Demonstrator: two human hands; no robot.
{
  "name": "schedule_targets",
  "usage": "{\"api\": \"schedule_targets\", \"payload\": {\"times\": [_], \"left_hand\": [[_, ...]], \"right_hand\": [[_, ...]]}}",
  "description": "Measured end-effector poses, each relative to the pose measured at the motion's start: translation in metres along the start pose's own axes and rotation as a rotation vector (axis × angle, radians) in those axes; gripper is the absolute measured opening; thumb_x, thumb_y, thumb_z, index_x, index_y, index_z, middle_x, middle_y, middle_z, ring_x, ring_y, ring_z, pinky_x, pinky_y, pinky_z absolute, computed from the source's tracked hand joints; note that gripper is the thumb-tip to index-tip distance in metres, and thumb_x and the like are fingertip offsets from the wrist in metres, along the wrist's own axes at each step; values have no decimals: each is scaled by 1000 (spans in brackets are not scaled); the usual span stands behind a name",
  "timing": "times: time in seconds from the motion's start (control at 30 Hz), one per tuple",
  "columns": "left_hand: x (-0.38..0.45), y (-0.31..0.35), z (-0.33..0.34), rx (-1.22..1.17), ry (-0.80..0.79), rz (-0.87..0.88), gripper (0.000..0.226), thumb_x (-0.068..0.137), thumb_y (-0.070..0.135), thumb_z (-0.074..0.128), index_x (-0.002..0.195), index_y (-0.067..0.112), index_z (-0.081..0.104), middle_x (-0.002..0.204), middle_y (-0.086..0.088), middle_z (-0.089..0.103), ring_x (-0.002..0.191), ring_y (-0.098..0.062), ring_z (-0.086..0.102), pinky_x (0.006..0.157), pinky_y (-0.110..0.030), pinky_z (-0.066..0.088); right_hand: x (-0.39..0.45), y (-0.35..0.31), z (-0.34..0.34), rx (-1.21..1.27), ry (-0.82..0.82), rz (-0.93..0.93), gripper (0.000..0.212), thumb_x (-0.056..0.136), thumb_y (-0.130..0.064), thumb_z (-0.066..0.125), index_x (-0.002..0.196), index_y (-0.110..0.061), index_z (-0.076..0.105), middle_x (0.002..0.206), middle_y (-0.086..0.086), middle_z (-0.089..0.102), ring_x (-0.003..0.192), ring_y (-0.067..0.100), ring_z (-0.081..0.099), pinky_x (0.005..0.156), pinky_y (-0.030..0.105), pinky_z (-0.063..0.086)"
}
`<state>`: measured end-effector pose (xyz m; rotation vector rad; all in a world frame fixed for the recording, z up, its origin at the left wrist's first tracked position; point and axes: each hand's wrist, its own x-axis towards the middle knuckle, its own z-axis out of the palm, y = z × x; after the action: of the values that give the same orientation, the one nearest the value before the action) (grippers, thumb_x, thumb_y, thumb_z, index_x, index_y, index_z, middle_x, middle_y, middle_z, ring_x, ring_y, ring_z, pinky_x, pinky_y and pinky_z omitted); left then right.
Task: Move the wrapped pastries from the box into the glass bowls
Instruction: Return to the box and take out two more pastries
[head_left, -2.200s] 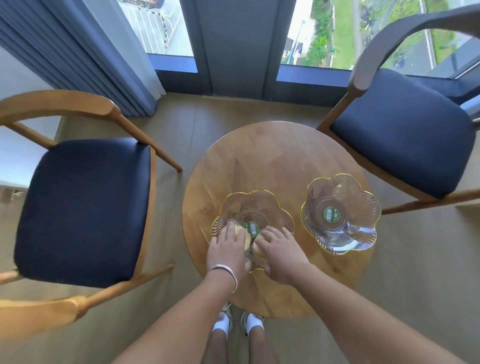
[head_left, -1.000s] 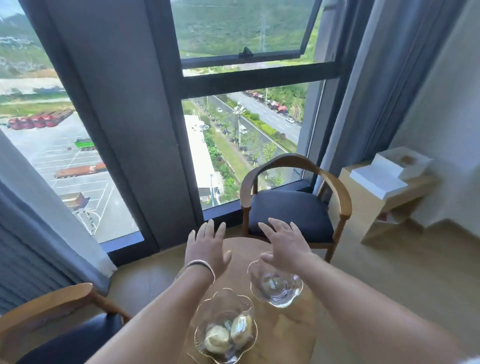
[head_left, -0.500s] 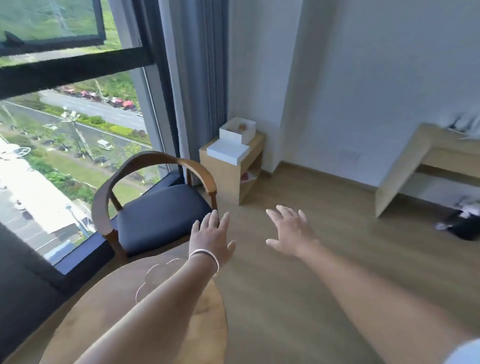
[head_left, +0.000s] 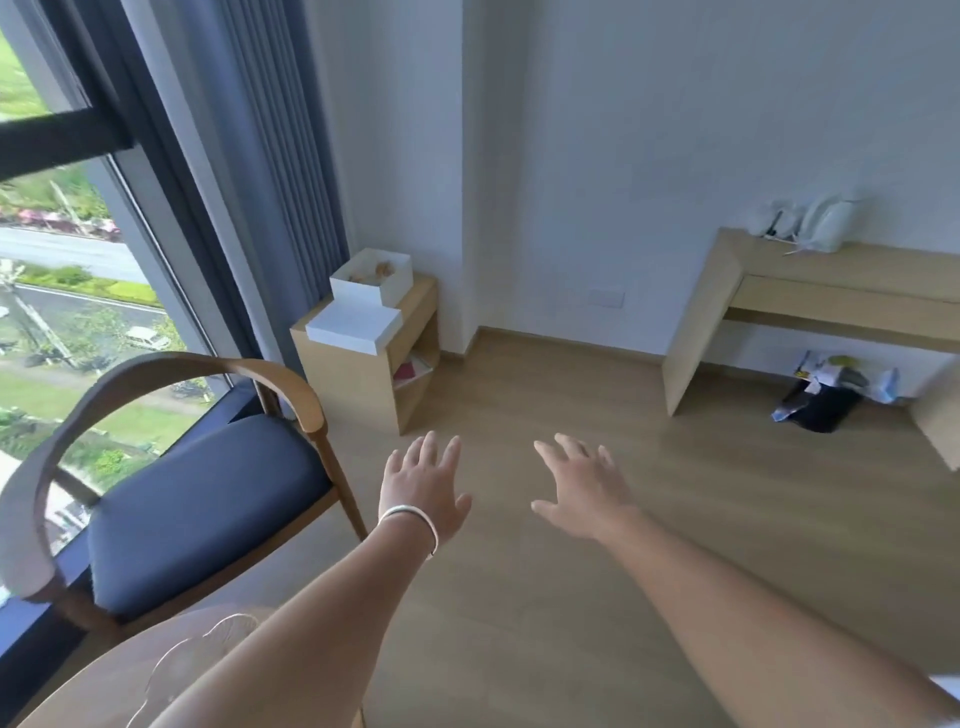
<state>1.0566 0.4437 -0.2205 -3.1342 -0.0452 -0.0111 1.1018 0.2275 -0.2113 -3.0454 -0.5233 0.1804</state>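
Note:
An open white box (head_left: 372, 283) stands on a low wooden cabinet (head_left: 358, 374) by the curtain, with brownish pastries (head_left: 383, 269) showing inside. Its white lid (head_left: 354, 328) lies beside it on the cabinet top. My left hand (head_left: 423, 491), with a bracelet on the wrist, and my right hand (head_left: 584, 491) are stretched out over the floor with fingers spread, holding nothing. Both are well short of the box. One glass bowl (head_left: 176, 670) shows faintly on the round wooden table (head_left: 104, 691) at the bottom left, partly behind my left forearm.
A wooden armchair (head_left: 197, 499) with a dark blue seat stands between the table and the cabinet, beside the window. A wooden desk (head_left: 831, 301) runs along the right wall, with a dark bag (head_left: 826, 400) under it. Bare wooden floor (head_left: 571, 395) lies ahead.
My hands left two pastries in the bowl and lifted away open. The view swung from the table up and to the right, bringing the cabinet and box closer; the filled bowl is out of view.

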Motion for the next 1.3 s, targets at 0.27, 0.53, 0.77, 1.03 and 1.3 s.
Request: {"api": "schedule_targets", "payload": {"times": [0.27,0.53,0.77,1.03,1.3], "left_hand": [[68,28,-16,37,12,28,78,92,59,42,154,25,6,161,-7,14,148,-24,12,118,-42,14],[169,47,-4,27,-6,79,79,92,59,42,154,25,5,161,-7,14,148,-23,11,119,-43,13],[312,29,12,9,11,89,79,93,58,42,154,25,6,161,-8,15,148,-24,13,118,-43,14],[468,-21,12,-33,32,64,78,92,59,42,153,24,7,161,-8,16,147,-25,14,118,-45,15],[540,-77,27,-36,-1,-19,76,93,59,41,152,25,8,160,-8,18,147,-25,16,118,-44,17]], "right_hand": [[50,54,-24,40,47,29,85,85,-56,60,154,-30,19,162,7,18,148,22,18,119,48,12],[124,95,-29,42,28,71,85,86,-56,60,155,-31,18,162,6,17,147,23,20,120,48,11],[246,127,-36,-14,19,101,85,86,-56,60,155,-29,18,161,7,18,147,22,18,119,49,13],[397,138,-69,-22,-7,125,83,87,-53,60,155,-28,19,162,8,18,148,23,17,120,50,12],[506,109,-73,13,-37,35,82,88,-51,60,155,-28,19,162,8,17,148,23,18,120,48,11]]}}
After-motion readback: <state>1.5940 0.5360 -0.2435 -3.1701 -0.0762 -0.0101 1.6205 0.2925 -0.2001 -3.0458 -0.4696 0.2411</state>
